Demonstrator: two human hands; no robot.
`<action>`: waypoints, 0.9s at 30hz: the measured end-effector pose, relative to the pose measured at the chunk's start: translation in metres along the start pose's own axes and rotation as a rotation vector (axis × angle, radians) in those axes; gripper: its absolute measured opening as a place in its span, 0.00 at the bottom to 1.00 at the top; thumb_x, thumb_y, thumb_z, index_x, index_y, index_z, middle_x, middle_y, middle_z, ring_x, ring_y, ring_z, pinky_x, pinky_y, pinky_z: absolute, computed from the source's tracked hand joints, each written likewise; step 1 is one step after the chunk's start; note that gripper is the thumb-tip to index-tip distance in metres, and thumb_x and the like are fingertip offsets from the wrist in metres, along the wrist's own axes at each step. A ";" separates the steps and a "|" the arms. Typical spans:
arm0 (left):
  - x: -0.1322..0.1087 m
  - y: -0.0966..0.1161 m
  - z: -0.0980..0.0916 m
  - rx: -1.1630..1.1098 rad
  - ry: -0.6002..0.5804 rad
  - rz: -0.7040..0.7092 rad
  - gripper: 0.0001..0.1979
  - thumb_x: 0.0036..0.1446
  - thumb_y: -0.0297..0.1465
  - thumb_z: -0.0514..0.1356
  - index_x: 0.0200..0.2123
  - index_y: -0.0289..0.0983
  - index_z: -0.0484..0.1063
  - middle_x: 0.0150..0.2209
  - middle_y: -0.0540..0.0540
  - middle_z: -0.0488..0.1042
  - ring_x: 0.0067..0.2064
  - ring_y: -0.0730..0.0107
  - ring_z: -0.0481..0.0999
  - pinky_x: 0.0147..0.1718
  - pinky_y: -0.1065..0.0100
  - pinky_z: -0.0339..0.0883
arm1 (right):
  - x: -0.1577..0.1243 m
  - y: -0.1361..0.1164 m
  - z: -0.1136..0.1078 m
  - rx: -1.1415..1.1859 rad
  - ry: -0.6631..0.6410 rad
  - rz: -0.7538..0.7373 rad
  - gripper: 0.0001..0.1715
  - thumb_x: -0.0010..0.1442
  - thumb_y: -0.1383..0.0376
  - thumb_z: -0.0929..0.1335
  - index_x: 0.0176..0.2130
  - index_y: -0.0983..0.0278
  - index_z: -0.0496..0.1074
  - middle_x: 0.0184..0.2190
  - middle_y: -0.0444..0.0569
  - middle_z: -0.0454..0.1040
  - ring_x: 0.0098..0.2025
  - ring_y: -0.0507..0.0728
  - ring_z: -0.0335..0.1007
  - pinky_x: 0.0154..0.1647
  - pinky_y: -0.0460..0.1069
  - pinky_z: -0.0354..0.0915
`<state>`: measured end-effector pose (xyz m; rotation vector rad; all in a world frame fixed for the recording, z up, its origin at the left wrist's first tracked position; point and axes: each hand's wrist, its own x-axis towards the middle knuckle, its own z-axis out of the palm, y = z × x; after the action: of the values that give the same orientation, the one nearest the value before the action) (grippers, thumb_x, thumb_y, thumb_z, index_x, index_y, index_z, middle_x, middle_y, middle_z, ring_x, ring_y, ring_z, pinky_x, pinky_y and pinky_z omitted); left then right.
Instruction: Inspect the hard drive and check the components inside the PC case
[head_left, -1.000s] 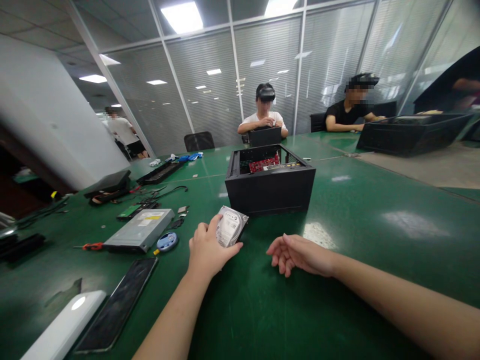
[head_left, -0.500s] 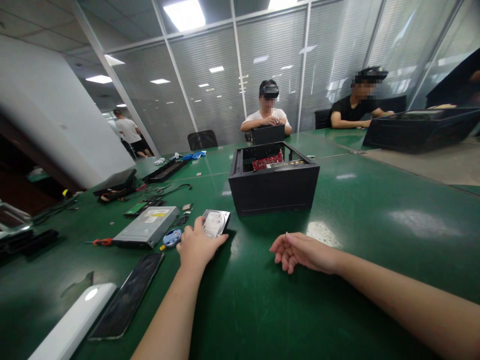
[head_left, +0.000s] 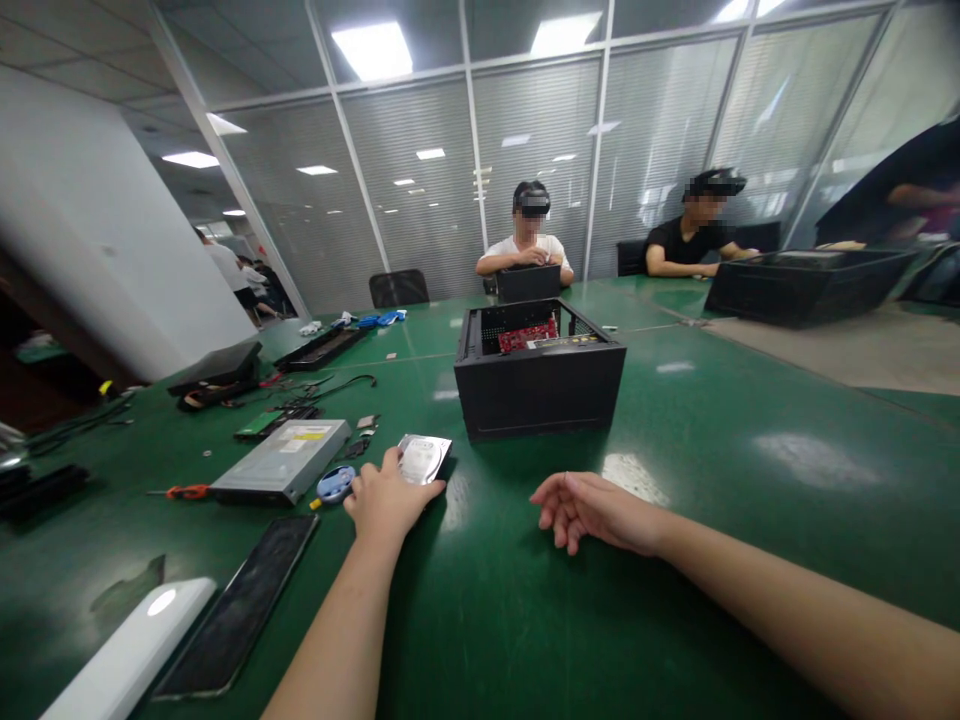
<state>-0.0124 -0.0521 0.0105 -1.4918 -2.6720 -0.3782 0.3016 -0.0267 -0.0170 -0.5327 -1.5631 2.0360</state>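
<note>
From the head camera we see our left hand closed around the near end of a silver, flat rectangular metal hard drive. The thumb lies along its right side and the other fingers curl over its left side. The hard drive sits low on the glossy green table, just left of centre and near our edge. We cannot tell whether its far end rests on the surface. The left forearm runs up from the bottom edge of the view, with the wrist straight and the back of the hand facing us.

Our right hand holds nothing. Its fingers are loosely half-curled and point left, with the palm turned inward, and it rests on the table well apart from the hard drive. The right arm comes in from the lower right corner.

We count two hands of ours and one hard drive. One open black metal computer case stands just beyond the drive, towards the middle of the table. To the left lie one grey boxy optical drive, one small round blue object, one red-handled screwdriver and one black smartphone. One white oblong device lies at the near left corner.

Two people sit at the far edge.
</note>
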 end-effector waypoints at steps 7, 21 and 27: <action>0.001 0.001 0.005 -0.031 0.010 0.005 0.46 0.40 0.60 0.58 0.62 0.46 0.60 0.51 0.31 0.66 0.54 0.35 0.66 0.48 0.43 0.60 | 0.020 -0.081 0.022 -0.284 0.220 -0.380 0.24 0.67 0.50 0.61 0.50 0.64 0.70 0.43 0.55 0.74 0.38 0.56 0.72 0.36 0.50 0.65; 0.005 0.002 0.008 -0.039 0.037 -0.068 0.44 0.42 0.61 0.55 0.59 0.43 0.63 0.52 0.30 0.66 0.55 0.36 0.65 0.48 0.43 0.59 | 0.142 -0.191 -0.089 -1.576 0.485 0.029 0.42 0.61 0.37 0.60 0.44 0.70 0.77 0.44 0.63 0.77 0.46 0.65 0.73 0.49 0.54 0.63; 0.004 0.002 0.010 -0.034 0.045 -0.087 0.45 0.42 0.62 0.55 0.57 0.39 0.62 0.52 0.28 0.66 0.55 0.35 0.65 0.48 0.43 0.59 | 0.147 -0.191 -0.101 -1.486 0.327 0.075 0.49 0.58 0.32 0.57 0.53 0.67 0.75 0.52 0.61 0.75 0.50 0.67 0.73 0.54 0.57 0.64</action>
<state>-0.0128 -0.0452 0.0019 -1.3610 -2.7152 -0.4597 0.2755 0.1790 0.1417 -1.3082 -2.5731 0.3961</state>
